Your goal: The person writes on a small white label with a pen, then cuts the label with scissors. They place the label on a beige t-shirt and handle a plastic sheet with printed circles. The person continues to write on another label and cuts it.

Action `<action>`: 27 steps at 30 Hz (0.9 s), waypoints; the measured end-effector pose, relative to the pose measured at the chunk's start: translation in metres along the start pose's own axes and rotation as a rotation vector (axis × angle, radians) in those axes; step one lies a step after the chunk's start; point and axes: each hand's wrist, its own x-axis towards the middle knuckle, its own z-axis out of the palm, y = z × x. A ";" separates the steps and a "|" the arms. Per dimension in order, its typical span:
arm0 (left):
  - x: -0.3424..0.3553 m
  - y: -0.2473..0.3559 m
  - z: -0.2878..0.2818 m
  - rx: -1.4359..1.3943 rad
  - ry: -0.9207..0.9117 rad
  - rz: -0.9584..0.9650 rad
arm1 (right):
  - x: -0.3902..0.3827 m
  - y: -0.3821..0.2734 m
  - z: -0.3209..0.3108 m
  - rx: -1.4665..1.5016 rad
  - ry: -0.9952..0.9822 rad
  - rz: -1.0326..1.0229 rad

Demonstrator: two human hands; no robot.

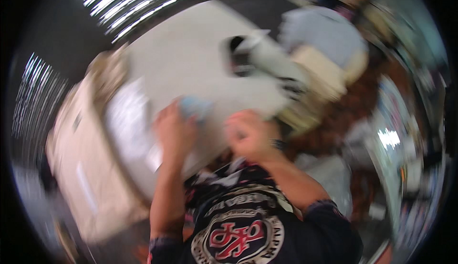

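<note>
My left hand (174,128) is over the near part of a pale table (186,49), its fingers curled onto a small light blue crumpled piece (196,107). Blur hides whether that piece is cloth or plastic. To the right, my right hand (249,133) is raised near the table's edge with its fingers curled in. Whatever it may hold is hidden. A white sheet or bag (128,118) lies left of my left hand. Beyond my right hand is a dark, round-ended object (240,56), too smeared to name.
Beige fabric (90,168) hangs over the table's left side. On the right stand a grey-and-cream bundle (324,37) and a whitish rolled shape (276,61). Clear plastic bags (329,178) lie beside me at right. Shelf-like clutter (415,173) lines the far right.
</note>
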 end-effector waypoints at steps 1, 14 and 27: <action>0.006 0.004 0.009 0.054 -0.071 -0.019 | -0.007 -0.002 -0.008 0.010 -0.005 0.030; -0.029 0.104 -0.001 -0.802 -0.798 0.061 | -0.103 -0.051 -0.077 0.588 0.141 0.872; -0.084 0.202 0.071 -1.029 -1.097 0.169 | -0.170 -0.029 -0.184 0.207 0.200 1.053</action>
